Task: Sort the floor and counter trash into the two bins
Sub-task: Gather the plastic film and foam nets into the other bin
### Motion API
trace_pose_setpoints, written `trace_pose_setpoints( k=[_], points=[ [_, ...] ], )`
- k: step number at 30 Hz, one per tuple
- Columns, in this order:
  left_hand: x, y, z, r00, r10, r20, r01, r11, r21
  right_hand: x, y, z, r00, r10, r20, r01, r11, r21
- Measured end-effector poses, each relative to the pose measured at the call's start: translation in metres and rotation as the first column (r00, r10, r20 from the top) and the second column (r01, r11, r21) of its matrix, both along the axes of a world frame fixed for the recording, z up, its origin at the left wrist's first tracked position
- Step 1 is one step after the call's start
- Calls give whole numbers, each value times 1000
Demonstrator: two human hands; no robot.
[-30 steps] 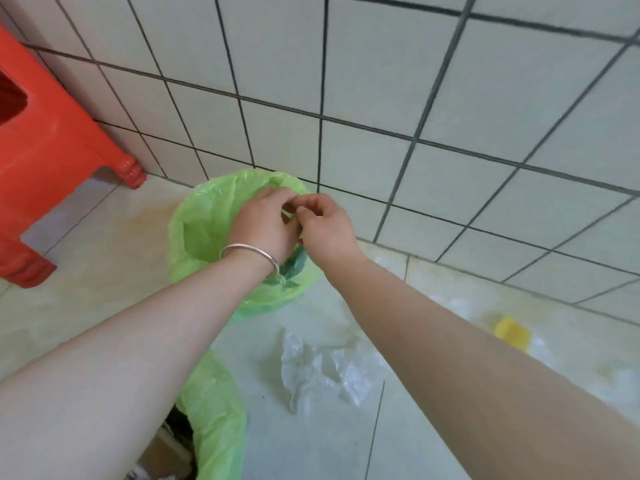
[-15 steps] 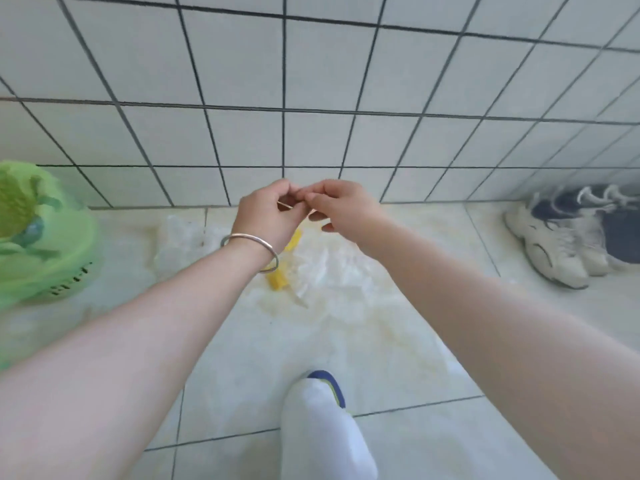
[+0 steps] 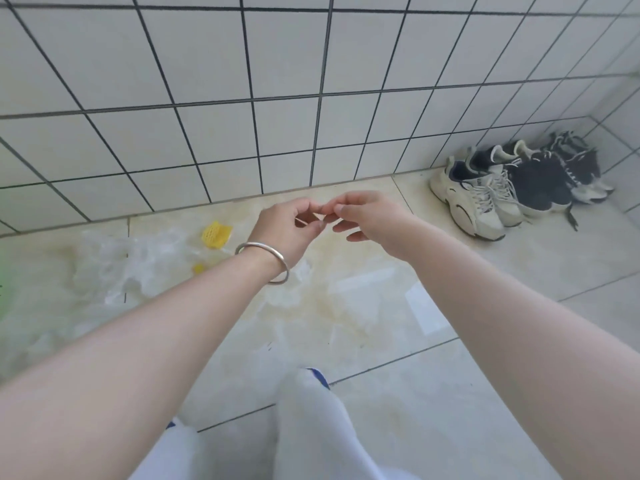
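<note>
Below and left of the hands, crumpled clear plastic (image 3: 138, 268) lies on the floor, with a yellow foam net (image 3: 215, 234) near the left hand (image 3: 289, 230). Its fingertips meet those of the right hand (image 3: 367, 216); both are curled, and I cannot tell whether they pinch something.

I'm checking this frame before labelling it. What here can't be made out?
- Head view: whether the left hand and right hand pinch anything; their fingertips meet, and any item is too small.
- The green bin: only a blurred sliver at the left edge.
- The clear plastic wrap: blurred and see-through, so its outline is unclear.
- The small yellow scrap: too small to identify.
- Counter: out of frame.
</note>
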State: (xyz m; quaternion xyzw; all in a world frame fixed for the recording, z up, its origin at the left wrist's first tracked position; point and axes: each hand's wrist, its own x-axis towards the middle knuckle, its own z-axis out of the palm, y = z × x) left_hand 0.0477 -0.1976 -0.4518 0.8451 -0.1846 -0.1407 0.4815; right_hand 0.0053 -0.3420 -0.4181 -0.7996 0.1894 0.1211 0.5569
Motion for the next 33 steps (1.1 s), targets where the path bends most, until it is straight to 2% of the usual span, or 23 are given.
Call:
trace_pose_setpoints(
  k=[4,7,10,13,15,18,22,25,28,31,33],
  points=[
    [18,16,-23,999,46,-19,-44,993,109,18,8,-36,998,-22,-59,25,998,50],
    [33,38,-57,985,172,-23,-161,956,247,30,19,-80,988,-31,-148,41,997,63],
    [52,66,-103,966,255,-49,-198,846,496,43,26,-126,963,-61,-262,69,997,21],
    [65,92,-140,952,260,-160,-81,722,687,57,28,-169,958,-58,-281,37,996,-78],
    [69,103,-159,954,223,-201,-12,696,718,66,30,-193,959,5,-285,-67,976,-207],
    [80,109,-186,976,109,-189,74,646,760,82,35,-220,938,89,-335,-226,890,-396],
    [97,97,-215,987,20,-158,116,589,800,109,37,-243,923,117,-366,-322,757,-569],
    [109,84,-235,996,-12,-92,84,533,842,130,33,-258,923,83,-375,-315,721,-617],
    [123,78,-248,996,48,-69,34,520,854,148,30,-271,913,35,-406,-307,715,-628],
    [134,79,-257,997,47,-55,23,513,858,163,25,-279,896,31,-442,-345,675,-652],
    [140,80,-263,997,44,-66,34,513,857,172,21,-283,884,21,-466,-354,682,-640]
  ],
)
